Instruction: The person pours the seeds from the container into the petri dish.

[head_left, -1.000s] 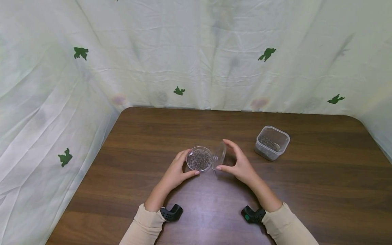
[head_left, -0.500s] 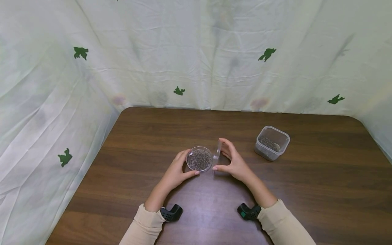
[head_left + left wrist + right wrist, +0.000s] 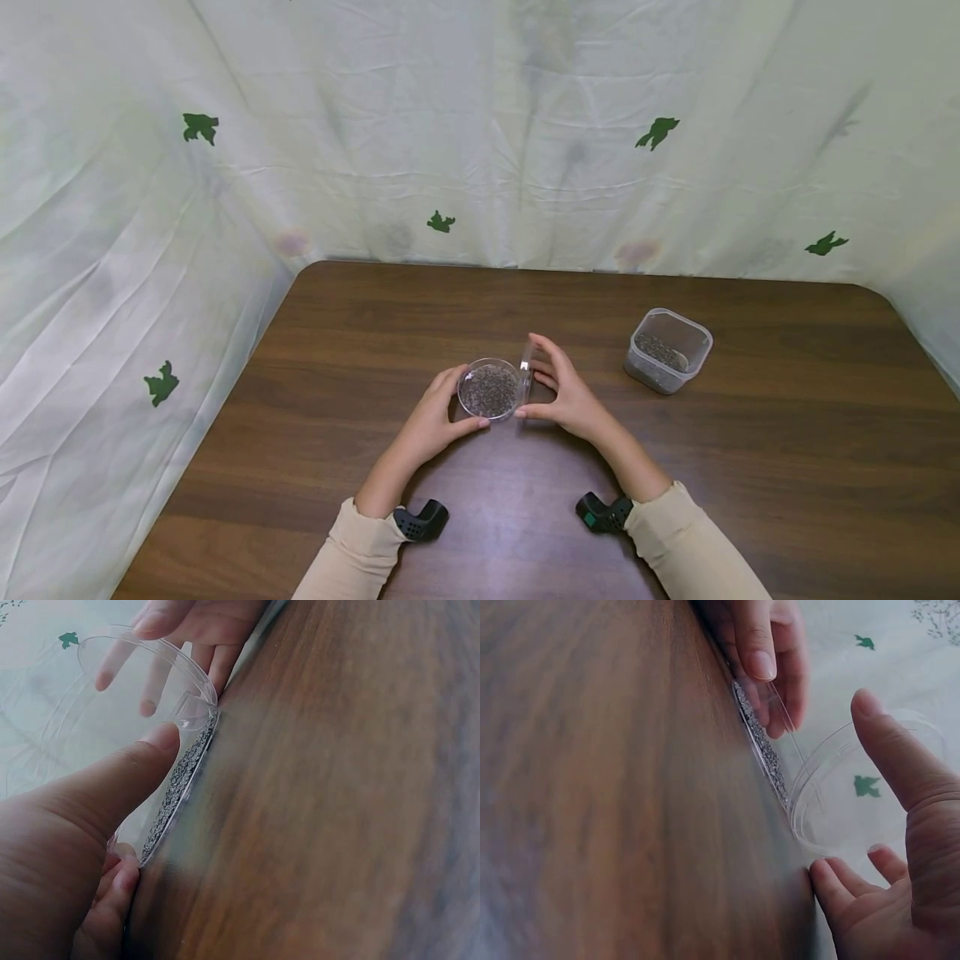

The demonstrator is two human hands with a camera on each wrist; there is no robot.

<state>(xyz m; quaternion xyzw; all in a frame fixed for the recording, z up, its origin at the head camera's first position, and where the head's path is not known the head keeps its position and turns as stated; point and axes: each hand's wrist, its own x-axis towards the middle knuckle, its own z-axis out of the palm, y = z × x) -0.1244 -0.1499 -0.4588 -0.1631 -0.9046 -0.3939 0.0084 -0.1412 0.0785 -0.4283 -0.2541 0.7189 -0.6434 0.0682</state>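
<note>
A round clear petri dish [image 3: 489, 418] filled with dark speckled granules [image 3: 491, 390] lies flat on the table. My left hand [image 3: 429, 427] holds it from the left, thumb at the near rim and fingers round the far side. At the dish's right edge, my right hand [image 3: 572, 402] grips a clear petri dish lid [image 3: 526, 375] by its rim between thumb and fingers. The lid stands on edge, nearly upright. In the right wrist view the lid [image 3: 832, 817] meets the dish's edge, and the granules [image 3: 761, 742] form a thin layer.
A clear square plastic tub [image 3: 649, 375] with similar dark granules stands farther back to the right on the brown wooden table [image 3: 390, 317]. Pale cloth [image 3: 360, 133] with green bird shapes hangs behind the table and along its left side.
My right hand has moved left, bringing the lid up against the dish's right side. The lid has turned from leaning rightward to nearly upright. My left hand and the dish stay put.
</note>
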